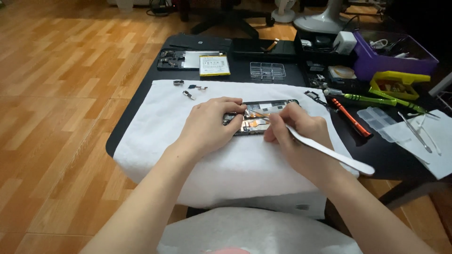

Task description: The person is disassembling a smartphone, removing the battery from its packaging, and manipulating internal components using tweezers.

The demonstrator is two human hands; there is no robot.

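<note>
Both hands work on the opened phone (263,117): left hand (209,123) pins its frame, right hand (294,129) grips tweezers (329,153), tips inside. Next likely calls for a careful lift.

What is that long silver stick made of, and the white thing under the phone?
The stick in the right hand looks like bare metal: thin, flat, pale and shiny. The white thing looks like soft cloth, probably a towel: matte, fuzzy, and it droops over the table edge.
</note>
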